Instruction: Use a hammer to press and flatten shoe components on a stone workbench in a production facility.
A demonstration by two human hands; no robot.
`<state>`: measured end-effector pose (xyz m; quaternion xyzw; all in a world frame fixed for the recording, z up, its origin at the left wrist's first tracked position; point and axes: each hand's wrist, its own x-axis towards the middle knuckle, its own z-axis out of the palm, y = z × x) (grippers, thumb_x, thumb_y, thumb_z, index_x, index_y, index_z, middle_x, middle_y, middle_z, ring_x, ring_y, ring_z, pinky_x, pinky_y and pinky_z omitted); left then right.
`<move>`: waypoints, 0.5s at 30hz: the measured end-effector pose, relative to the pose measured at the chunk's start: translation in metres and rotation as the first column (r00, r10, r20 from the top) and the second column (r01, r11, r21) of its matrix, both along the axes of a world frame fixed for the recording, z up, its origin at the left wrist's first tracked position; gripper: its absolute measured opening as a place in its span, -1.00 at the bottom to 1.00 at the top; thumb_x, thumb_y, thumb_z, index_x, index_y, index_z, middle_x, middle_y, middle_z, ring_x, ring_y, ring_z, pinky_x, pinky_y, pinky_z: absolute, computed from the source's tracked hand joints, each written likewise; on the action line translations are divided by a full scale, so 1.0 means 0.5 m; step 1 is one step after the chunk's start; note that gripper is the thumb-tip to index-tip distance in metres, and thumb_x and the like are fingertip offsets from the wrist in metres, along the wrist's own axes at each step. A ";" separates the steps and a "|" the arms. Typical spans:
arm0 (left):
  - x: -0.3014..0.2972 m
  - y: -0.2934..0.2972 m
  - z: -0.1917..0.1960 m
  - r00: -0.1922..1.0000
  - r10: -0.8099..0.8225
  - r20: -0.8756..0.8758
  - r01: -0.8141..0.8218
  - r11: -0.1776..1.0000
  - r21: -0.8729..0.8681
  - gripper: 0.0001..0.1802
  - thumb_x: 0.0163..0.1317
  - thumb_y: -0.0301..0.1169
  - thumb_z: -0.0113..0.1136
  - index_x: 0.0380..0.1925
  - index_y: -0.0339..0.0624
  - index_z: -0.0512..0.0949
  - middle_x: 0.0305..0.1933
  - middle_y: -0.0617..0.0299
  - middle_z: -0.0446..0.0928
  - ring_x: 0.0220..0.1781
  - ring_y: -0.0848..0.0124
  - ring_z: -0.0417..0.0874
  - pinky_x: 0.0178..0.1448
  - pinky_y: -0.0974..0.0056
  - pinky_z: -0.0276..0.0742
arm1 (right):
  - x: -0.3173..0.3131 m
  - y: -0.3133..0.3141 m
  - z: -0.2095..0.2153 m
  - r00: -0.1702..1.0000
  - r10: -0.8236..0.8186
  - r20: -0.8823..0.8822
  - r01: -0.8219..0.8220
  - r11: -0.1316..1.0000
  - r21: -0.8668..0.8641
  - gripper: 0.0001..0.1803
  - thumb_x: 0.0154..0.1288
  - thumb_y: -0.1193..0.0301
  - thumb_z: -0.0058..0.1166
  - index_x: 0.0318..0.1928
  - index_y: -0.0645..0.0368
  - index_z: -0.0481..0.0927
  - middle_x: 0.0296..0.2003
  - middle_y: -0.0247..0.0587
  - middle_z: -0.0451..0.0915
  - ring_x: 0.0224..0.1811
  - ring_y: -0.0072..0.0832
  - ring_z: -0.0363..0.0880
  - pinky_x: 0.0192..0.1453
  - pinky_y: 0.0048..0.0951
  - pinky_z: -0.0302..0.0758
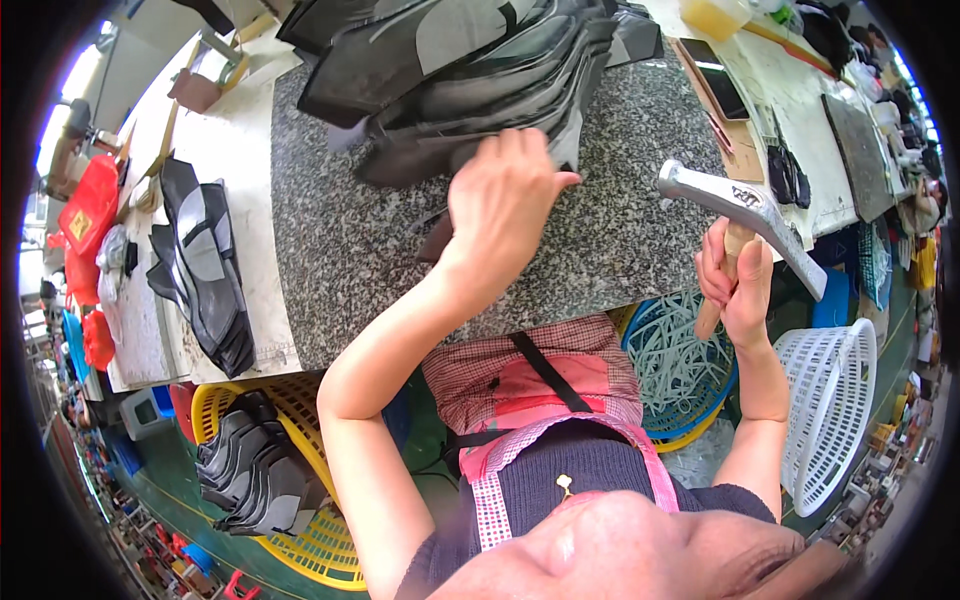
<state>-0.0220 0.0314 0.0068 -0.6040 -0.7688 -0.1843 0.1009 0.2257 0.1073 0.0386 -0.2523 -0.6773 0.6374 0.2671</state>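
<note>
A thick stack of black leather-like cut pieces (480, 90), some with grey patches, lies on the speckled granite slab (350, 240). My left hand (505, 200) rests its fingertips on the near edge of that stack, thumb stretched out to the right and apart from the fingers. A small dark brown piece (435, 240) shows partly from under my left wrist. On the right, my right hand (738, 285) is closed round the wooden handle of a hammer (745, 205). Its metal head is raised near the slab's right edge.
More black pieces (205, 260) lie left of the slab; others fill a yellow basket (340, 545) below. A phone (713, 78) lies at the right. Pale strips (680, 360) fill a basket beneath the slab's edge, beside a white basket (825, 410). A red bag (88, 215) hangs far left.
</note>
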 end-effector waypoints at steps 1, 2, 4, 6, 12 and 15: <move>0.019 0.014 -0.001 0.999 -0.032 0.010 0.032 0.999 -0.004 -0.46 0.14 0.07 0.31 -0.32 -0.24 0.48 -0.34 0.14 0.58 -0.31 0.21 0.67 -0.27 0.24 0.60 | 0.009 -0.001 -0.003 1.000 0.019 -0.010 -0.019 1.000 -0.004 -0.32 0.47 -0.27 -0.31 -0.27 0.18 0.29 -0.67 -0.56 0.12 -0.70 -0.82 0.01 -0.65 -0.69 -0.04; 0.029 0.030 -0.006 0.992 -0.120 0.030 0.118 0.991 0.064 -0.48 0.15 0.06 0.30 -0.32 -0.23 0.48 -0.36 0.14 0.60 -0.34 0.22 0.71 -0.33 0.24 0.62 | 0.010 -0.001 -0.006 1.000 -0.003 -0.028 0.003 1.000 -0.009 -0.32 0.47 -0.27 -0.31 -0.27 0.18 0.29 -0.67 -0.56 0.13 -0.70 -0.82 0.01 -0.65 -0.69 -0.04; 0.026 0.051 0.006 0.991 -0.130 0.033 0.129 0.992 0.011 -0.49 0.16 0.05 0.30 -0.31 -0.21 0.48 -0.35 0.13 0.61 -0.34 0.22 0.72 -0.33 0.24 0.62 | 0.005 -0.001 -0.005 0.999 -0.030 -0.035 0.029 0.999 -0.021 -0.33 0.47 -0.27 -0.31 -0.27 0.18 0.29 -0.68 -0.57 0.13 -0.71 -0.83 0.00 -0.65 -0.69 -0.04; -0.001 0.058 0.002 0.992 -0.122 -0.010 0.122 0.992 0.012 -0.54 0.17 0.02 0.30 -0.26 -0.15 0.51 -0.34 0.15 0.62 -0.31 0.21 0.72 -0.33 0.20 0.63 | 0.005 0.009 -0.001 0.998 -0.035 -0.043 0.033 0.998 -0.051 -0.36 0.51 -0.22 -0.30 -0.24 0.19 0.32 -0.66 -0.57 0.13 -0.68 -0.83 0.01 -0.63 -0.69 -0.04; -0.089 0.008 0.037 0.995 -0.088 -0.054 0.093 0.989 0.116 -0.59 -0.06 -0.04 0.47 -0.53 -0.16 0.59 -0.50 0.24 0.59 -0.25 0.28 0.64 -0.30 0.20 0.56 | -0.052 0.077 0.002 0.997 0.017 0.077 -0.031 0.983 0.181 -0.58 0.60 0.10 -0.24 -0.19 0.24 0.42 -0.61 -0.53 0.28 -0.64 -0.77 0.18 -0.58 -0.61 0.12; -0.087 -0.002 0.033 0.998 -0.049 -0.050 0.055 0.990 0.131 -0.59 -0.07 -0.05 0.47 -0.55 -0.16 0.60 -0.50 0.23 0.60 -0.23 0.29 0.63 -0.29 0.20 0.55 | -0.153 0.096 0.006 0.990 0.135 0.051 -0.132 0.709 0.692 -0.78 0.50 0.34 -0.07 -0.16 0.28 0.46 -0.61 -0.23 0.48 -0.66 -0.50 0.44 -0.52 -0.43 0.36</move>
